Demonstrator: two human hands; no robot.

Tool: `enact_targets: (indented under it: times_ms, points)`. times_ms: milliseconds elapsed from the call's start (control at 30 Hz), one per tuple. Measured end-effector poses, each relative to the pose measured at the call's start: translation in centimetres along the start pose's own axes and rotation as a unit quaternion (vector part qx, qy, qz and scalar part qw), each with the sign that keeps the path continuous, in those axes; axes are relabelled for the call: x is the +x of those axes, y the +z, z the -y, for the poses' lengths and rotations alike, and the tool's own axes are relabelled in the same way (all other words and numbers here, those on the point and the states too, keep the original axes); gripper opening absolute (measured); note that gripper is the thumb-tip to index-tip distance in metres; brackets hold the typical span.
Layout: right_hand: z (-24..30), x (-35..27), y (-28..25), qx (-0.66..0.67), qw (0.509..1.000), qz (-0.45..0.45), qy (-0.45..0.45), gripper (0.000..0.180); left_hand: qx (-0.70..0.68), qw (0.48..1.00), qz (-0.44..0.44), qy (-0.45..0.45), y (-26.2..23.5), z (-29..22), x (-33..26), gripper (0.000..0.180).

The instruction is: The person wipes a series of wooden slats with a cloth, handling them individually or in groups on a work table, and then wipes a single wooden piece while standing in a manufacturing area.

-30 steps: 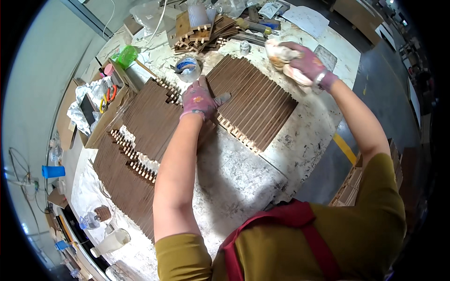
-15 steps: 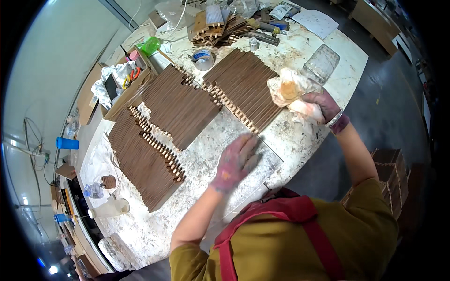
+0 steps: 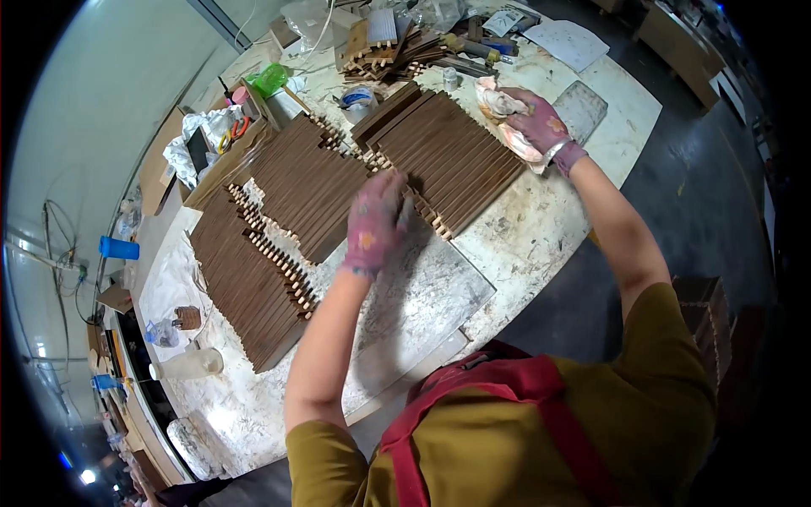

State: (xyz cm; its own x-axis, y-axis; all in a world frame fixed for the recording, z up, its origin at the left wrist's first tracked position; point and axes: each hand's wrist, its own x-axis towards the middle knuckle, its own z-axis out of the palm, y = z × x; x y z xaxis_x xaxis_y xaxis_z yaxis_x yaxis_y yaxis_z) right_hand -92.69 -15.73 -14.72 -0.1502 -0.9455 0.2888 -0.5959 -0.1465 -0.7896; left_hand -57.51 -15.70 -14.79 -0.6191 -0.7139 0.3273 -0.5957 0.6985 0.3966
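Observation:
My right hand (image 3: pixel 538 122), in a stained purplish glove, grips a crumpled whitish cloth (image 3: pixel 517 139) at the far right corner of a stack of dark brown wooden strips (image 3: pixel 456 160). Pale dowel pegs stick out along that stack's left edge. My left hand (image 3: pixel 378 218), gloved alike, is at these pegs, between this stack and the middle stack of strips (image 3: pixel 308 182). Its fingers are bent and somewhat apart, with no object visible in them. At the right stack's far left end, one strip (image 3: pixel 384 114) sits slightly off from the others.
A third stack of strips (image 3: pixel 245 279) lies at the left. Beyond are a tape roll (image 3: pixel 358 100), a small white jar (image 3: pixel 450 79), a pile of wooden pieces (image 3: pixel 393 55) and a box with scissors (image 3: pixel 228 156). A translucent bottle (image 3: pixel 190 364) lies near the left edge.
My left hand has moved far and left, from the bare table to the pegged edge. My right hand has carried the cloth farther away. A strip at the right stack's far end now stands apart.

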Motion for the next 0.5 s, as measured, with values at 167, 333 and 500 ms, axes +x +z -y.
enact_targets:
  times_ms: [167, 333, 500]
  points:
    - [2.3, 3.1, 1.7, -0.180, 0.982, 0.053, -0.021, 0.055, 0.107, 0.994, 0.013, -0.036, 3.7, 5.6, 8.0, 0.060]
    - [4.3, 6.4, 6.9, -0.343, 0.923, 0.161, -0.062, 0.053, 0.193, 0.967, 0.115, -0.119, 5.9, 5.9, 10.1, 0.093]
    - [5.7, 7.2, 11.0, -0.315, 0.895, 0.300, 0.101, 0.068, 0.219, 0.965, 0.112, -0.094, 7.3, 7.2, 9.8, 0.092]
